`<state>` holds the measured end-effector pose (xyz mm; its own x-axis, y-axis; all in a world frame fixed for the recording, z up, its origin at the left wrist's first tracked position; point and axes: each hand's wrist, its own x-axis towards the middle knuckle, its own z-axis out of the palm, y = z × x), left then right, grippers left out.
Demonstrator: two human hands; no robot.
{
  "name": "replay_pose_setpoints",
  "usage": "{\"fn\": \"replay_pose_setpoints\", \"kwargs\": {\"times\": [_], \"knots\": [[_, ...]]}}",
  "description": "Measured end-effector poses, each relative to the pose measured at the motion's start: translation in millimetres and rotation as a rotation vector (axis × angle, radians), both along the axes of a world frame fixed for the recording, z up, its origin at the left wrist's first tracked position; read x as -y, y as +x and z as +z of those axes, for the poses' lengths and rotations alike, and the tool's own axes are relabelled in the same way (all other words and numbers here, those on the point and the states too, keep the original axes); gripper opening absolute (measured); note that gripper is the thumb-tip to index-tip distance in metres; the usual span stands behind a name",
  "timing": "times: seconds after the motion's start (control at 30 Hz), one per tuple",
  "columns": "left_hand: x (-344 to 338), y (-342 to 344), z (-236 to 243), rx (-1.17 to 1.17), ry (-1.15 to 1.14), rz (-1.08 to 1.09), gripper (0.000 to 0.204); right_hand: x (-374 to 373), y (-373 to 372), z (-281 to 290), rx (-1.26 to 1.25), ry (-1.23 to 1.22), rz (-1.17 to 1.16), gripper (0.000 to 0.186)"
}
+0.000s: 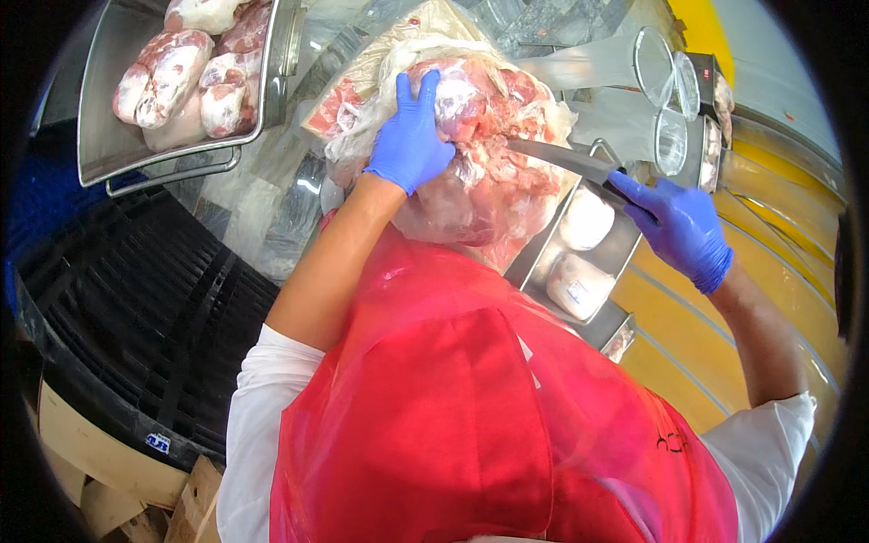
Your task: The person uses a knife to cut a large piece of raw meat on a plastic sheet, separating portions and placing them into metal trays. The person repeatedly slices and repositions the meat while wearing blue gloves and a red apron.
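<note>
Visibly, dark lettering [673,443] marks the apron [407,389]; right hand [677,223] grips knife [566,158].

Site: meat-cutting room; butcher's shop or processing plant, cannot tell which. Evidence: large piece of raw meat [471,204], long knife [563,159] with its blade at it; metal tub [98,149] holding further raw cuts [172,81]; smaller metal tray [623,240] with pale pieces [579,285]. Dress: red apron [425,389], white sleeves [262,398], blue gloves [412,140].
</note>
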<state>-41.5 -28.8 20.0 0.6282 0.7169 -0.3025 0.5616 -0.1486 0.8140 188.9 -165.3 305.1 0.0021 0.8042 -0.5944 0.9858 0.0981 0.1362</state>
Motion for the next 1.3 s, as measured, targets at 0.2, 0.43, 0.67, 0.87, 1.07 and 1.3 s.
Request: {"fn": "replay_pose_setpoints", "kwargs": {"times": [0.2,0.43,0.67,0.87,1.07,1.3], "knots": [[-3,12,4,-0.069,0.042,-0.030,0.106,81,44,-45,-0.079,0.109,-0.121,0.053],[-12,15,-4,-0.047,0.107,-0.040,0.103,137,85,-101,-0.380,0.270,-0.209,0.054],[-18,17,-8,-0.008,0.166,-0.100,0.105,199,32,-205,-0.482,0.509,-0.571,0.053],[-17,18,6,-0.117,0.020,-0.080,0.106,235,-18,-266,-0.846,0.829,-0.861,0.052],[-19,14,11,-0.158,-0.023,-0.088,0.106,249,-9,-184,-0.766,0.780,-0.812,0.047],[-14,17,-3,-0.123,0.123,-0.043,0.107,181,9,-28,-0.187,0.426,-0.378,0.043]]}}
